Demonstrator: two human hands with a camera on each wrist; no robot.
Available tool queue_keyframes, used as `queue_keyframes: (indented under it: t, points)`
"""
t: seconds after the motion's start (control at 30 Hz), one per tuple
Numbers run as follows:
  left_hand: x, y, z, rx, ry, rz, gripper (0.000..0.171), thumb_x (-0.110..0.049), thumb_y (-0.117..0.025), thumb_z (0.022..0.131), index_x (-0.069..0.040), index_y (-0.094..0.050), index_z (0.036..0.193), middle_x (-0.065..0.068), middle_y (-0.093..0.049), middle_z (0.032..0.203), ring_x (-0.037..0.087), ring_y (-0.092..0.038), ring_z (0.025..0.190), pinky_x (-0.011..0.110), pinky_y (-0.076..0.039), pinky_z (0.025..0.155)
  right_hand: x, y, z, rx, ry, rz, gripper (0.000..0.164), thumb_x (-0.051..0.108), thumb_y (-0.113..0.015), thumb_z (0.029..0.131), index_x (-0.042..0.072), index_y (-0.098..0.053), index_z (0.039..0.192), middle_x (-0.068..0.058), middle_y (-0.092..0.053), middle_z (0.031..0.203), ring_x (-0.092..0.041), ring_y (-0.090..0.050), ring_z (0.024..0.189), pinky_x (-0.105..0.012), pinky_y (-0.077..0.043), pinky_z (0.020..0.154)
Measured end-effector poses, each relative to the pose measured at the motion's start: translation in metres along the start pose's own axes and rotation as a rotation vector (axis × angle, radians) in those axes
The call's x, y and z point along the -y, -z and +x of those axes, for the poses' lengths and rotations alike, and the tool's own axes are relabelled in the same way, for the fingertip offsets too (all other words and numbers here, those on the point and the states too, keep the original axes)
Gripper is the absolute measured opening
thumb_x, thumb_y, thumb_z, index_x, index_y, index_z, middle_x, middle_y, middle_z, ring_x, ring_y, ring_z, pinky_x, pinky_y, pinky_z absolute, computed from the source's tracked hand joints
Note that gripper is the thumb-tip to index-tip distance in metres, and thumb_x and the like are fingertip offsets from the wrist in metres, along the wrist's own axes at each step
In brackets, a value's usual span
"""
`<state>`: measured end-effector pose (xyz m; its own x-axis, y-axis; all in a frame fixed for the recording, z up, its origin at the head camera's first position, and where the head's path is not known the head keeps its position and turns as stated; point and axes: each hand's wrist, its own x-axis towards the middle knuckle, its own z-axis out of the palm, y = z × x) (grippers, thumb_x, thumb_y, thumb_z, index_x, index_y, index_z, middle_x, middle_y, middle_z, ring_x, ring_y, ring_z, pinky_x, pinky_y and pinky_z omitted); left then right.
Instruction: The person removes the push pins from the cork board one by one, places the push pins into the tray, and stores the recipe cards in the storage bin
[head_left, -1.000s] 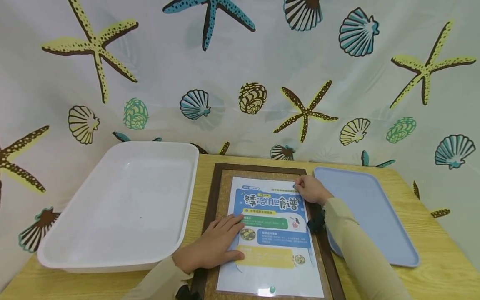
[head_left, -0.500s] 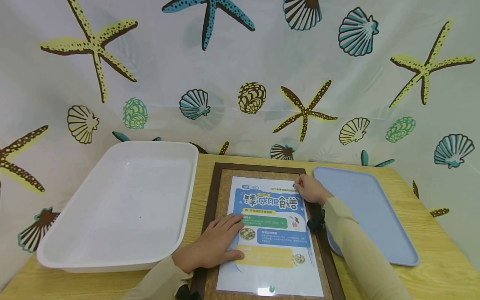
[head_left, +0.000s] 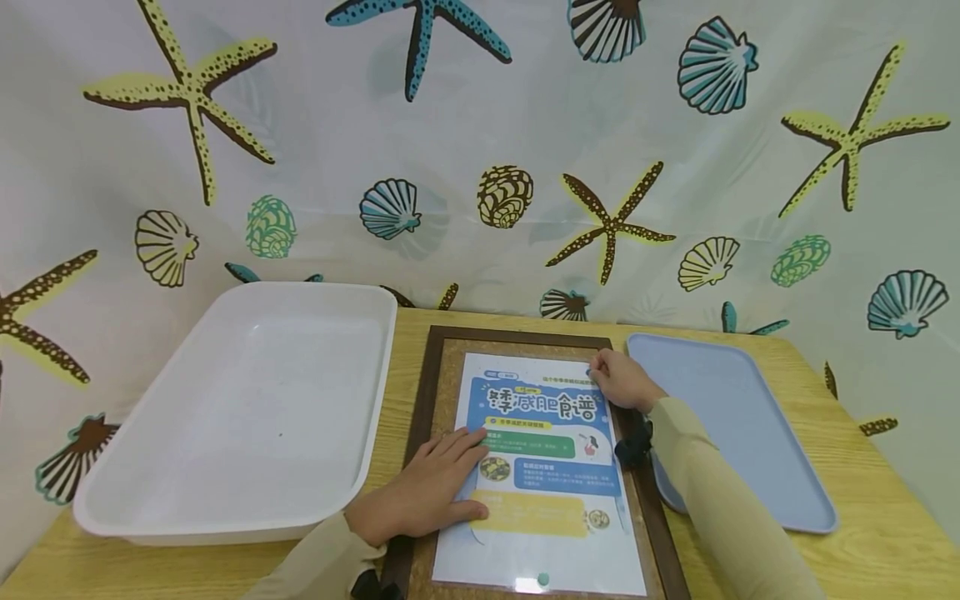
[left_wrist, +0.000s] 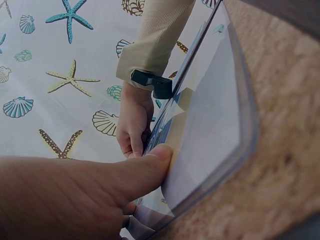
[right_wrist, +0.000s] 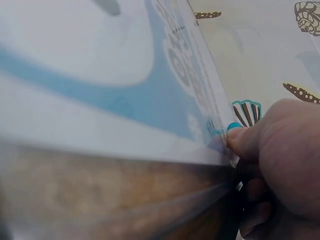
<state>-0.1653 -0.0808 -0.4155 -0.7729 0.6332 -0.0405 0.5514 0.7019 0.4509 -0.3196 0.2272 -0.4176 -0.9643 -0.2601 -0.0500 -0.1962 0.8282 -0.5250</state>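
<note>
A laminated poster (head_left: pixel 532 554) with blue, green and yellow printed blocks lies on a brown-framed cork board (head_left: pixel 453 360). My left hand (head_left: pixel 427 487) rests on its left edge with fingers spread and straight. At the top right corner, my right hand (head_left: pixel 626 379) pinches a blue pushpin between thumb and curled fingers. That pushpin (right_wrist: pixel 234 126) shows in the right wrist view as a small blue head at the thumb tip, against the poster's edge; its point is hidden. A green pushpin (head_left: pixel 543 578) sits in the poster's bottom edge.
To the left stands a deep white tray (head_left: pixel 225 433). A shallow light-blue tray (head_left: pixel 738 425) lies to the right, partly under the right forearm. Both are on a wooden table (head_left: pixel 862 467), with a shell-and-starfish patterned curtain (head_left: pixel 465 125) behind.
</note>
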Motion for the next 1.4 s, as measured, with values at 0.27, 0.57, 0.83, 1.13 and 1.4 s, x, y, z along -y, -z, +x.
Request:
queue_keyframes:
  t: [0.27,0.57,0.83,1.13,1.4]
  points:
    - [0.0023,0.0016,0.0015,-0.006,0.004,0.024,0.071,-0.040,-0.064,0.091,0.001,-0.039,0.143,0.018,-0.028,0.156,0.039,-0.023,0.144,0.060,-0.024,0.111,0.0037,-0.0004,0.0009,0.014,0.049,-0.014,0.007,0.007,-0.052,0.097,0.004,-0.052,0.090,-0.005,-0.047,0.075,-0.018,-0.048,0.071,-0.029,-0.037,0.067]
    - [0.0009,-0.0006,0.0002,0.003,0.013,0.006,0.071,-0.041,-0.063,0.091,0.000,-0.038,0.144,0.017,-0.027,0.156,0.039,-0.022,0.145,0.061,-0.022,0.111,0.0012,-0.0033,-0.0019,0.000,0.018,0.032,0.007,0.007,-0.053,0.096,0.003,-0.052,0.091,-0.005,-0.047,0.076,-0.018,-0.048,0.071,-0.029,-0.037,0.067]
    - [-0.0016,0.0011,0.0020,0.007,0.007,0.010,0.071,-0.040,-0.063,0.092,0.000,-0.038,0.144,0.017,-0.027,0.156,0.039,-0.022,0.145,0.060,-0.023,0.111,-0.0009,-0.0004,-0.0034,-0.008,-0.019,0.078,0.007,0.009,-0.053,0.097,0.003,-0.053,0.093,-0.006,-0.050,0.079,-0.019,-0.049,0.074,-0.029,-0.038,0.069]
    - [0.0016,-0.0032,0.0002,0.011,0.023,0.018,0.072,-0.043,-0.063,0.091,-0.001,-0.038,0.144,0.016,-0.027,0.156,0.038,-0.022,0.145,0.060,-0.023,0.112,0.0007,-0.0020,-0.0049,-0.029,0.029,0.122,0.010,0.006,-0.052,0.097,-0.003,-0.056,0.097,-0.008,-0.052,0.082,-0.019,-0.050,0.076,-0.032,-0.041,0.073]
    - [-0.0010,-0.0008,0.0000,-0.002,0.009,0.000,0.071,-0.040,-0.063,0.092,0.001,-0.039,0.144,0.017,-0.028,0.156,0.039,-0.023,0.144,0.061,-0.022,0.111,-0.0002,0.0024,-0.0062,-0.043,0.000,0.113,0.020,0.009,-0.053,0.097,-0.008,-0.060,0.105,-0.017,-0.061,0.097,-0.026,-0.055,0.087,-0.040,-0.046,0.084]
